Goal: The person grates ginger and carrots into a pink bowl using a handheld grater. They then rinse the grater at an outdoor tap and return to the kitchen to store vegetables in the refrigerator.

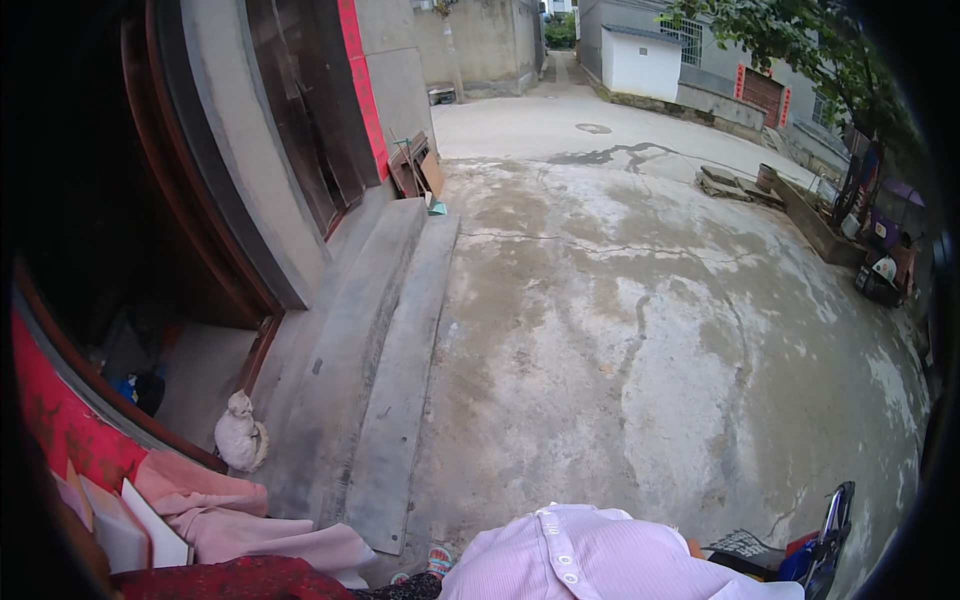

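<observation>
Neither of my hands is in view. A pale pink striped shirt (525, 559) with a row of white buttons fills the bottom middle. A sandalled foot (439, 561) and dark patterned trousers (405, 591) show beside it. At the lower left, pink cloth (247, 525) hangs over the edge of the steps, next to a dark red patterned cloth (225, 581) and several upright boards or panels (161, 525). A white cat (238, 439) sits by the doorway's threshold, its tail curled around.
Concrete steps (390, 360) run along the house on the left. A dustpan (436, 206) and leaning boards (412, 169) stand at their far end. Cracked concrete (600, 337) stretches ahead. A scooter (889, 262) and planter (817, 225) stand right; a dark metal-framed object (829, 532) is near.
</observation>
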{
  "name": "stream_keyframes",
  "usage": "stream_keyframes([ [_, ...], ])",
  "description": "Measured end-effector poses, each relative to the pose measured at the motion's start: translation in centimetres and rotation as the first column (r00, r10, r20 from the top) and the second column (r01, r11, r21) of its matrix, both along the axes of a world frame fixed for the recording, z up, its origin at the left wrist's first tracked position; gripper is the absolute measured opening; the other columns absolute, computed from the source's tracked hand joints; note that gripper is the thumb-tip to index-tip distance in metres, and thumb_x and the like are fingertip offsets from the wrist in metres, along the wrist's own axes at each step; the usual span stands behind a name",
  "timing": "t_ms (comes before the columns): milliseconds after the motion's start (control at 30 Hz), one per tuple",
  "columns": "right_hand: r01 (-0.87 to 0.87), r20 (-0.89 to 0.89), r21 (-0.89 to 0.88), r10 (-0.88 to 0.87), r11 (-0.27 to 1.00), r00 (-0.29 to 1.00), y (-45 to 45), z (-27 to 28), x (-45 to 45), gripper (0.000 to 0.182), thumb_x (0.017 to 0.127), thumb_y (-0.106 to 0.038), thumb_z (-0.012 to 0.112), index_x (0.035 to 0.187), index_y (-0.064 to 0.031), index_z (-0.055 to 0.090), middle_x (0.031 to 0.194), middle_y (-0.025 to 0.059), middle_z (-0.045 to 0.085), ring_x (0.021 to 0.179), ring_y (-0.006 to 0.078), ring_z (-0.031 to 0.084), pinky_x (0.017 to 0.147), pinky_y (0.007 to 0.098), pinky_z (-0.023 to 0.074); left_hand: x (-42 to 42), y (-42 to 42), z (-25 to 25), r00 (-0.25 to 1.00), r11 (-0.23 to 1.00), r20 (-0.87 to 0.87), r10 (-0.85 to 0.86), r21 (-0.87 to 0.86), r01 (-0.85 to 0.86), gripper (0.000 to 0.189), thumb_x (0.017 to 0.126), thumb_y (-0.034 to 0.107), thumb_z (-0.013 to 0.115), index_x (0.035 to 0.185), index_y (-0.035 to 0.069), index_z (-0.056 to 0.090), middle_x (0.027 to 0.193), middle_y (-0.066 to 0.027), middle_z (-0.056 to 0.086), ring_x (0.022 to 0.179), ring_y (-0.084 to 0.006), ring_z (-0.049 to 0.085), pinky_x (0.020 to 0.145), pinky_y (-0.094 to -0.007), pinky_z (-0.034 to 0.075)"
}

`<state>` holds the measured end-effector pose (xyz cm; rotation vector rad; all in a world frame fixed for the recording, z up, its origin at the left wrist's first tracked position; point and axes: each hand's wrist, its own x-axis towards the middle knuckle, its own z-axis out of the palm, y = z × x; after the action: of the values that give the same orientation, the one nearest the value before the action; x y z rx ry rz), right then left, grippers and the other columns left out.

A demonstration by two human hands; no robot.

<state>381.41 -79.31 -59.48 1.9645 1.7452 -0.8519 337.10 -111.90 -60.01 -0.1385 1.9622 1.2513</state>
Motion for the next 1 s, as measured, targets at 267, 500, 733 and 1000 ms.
stream_keyframes([
  [267, -0.281, -0.218, 0.618, 0.504, 0.735, 0.836, 32.4, 0.6, -36.4, 0.031, 0.078, -0.023, 0.054, 0.08, 0.008, 0.055, 0.061, 0.0204, 0.06, 0.049, 0.0274, 0.062, 0.049, 0.037, 0.0512, -0.9, -4.0, -3.2, 0.708, 0.792, 0.385, 0.592, -0.439, -0.424, 0.015, 0.073, 0.021, 0.06, 0.072, 0.006, 0.06, 0.063, -0.0096, 0.06, 0.052, -0.0213, 0.058, 0.045, -0.034, 0.046],
  [500, -0.336, -0.352, 0.38, 0.471, 0.862, 0.809, 37.5, 1.9, -58.7, 0.029, 0.077, -0.022, 0.058, 0.072, 0.0058, 0.055, 0.062, 0.0206, 0.059, 0.06, 0.0322, 0.062, 0.057, 0.0417, 0.0481, -19.8, 4.5, -10.9, 0.822, 0.749, 0.139, 0.553, -0.515, -0.417, 0.015, 0.069, 0.019, 0.06, 0.066, 0.005, 0.062, 0.061, -0.0113, 0.062, 0.051, -0.0213, 0.06, 0.046, -0.0351, 0.047],
  [733, -0.444, -0.12, 0.023, 0.443, 0.896, 0.888, 40.3, -4.7, -66.2, 0.03, 0.074, -0.021, 0.062, 0.066, 0.0065, 0.057, 0.058, 0.0211, 0.059, 0.055, 0.0307, 0.062, 0.052, 0.0401, 0.0482, -56.2, 29.6, 4.3, 0.869, 0.905, -0.257, 0.423, 0.158, -0.394, 0.027, 0.078, 0.019, 0.064, 0.102, 0.006, 0.06, 0.086, -0.0024, 0.062, 0.071, -0.0109, 0.058, 0.061, -0.0245, 0.045],
  [1000, -0.594, -0.091, -0.093, 0.587, 0.799, 0.805, 54.2, -6.2, -90.9, 0.032, 0.072, -0.023, 0.065, 0.067, 0.0076, 0.057, 0.06, 0.0238, 0.059, 0.059, 0.0339, 0.063, 0.052, 0.0409, 0.0482, -69.8, 35.2, -5.1, 0.783, 0.773, -0.033, 0.621, -0.142, -0.618, 0.027, 0.066, 0.026, 0.07, 0.086, 0.009, 0.067, 0.077, -0.006, 0.066, 0.066, -0.0166, 0.062, 0.064, -0.0291, 0.049],
])
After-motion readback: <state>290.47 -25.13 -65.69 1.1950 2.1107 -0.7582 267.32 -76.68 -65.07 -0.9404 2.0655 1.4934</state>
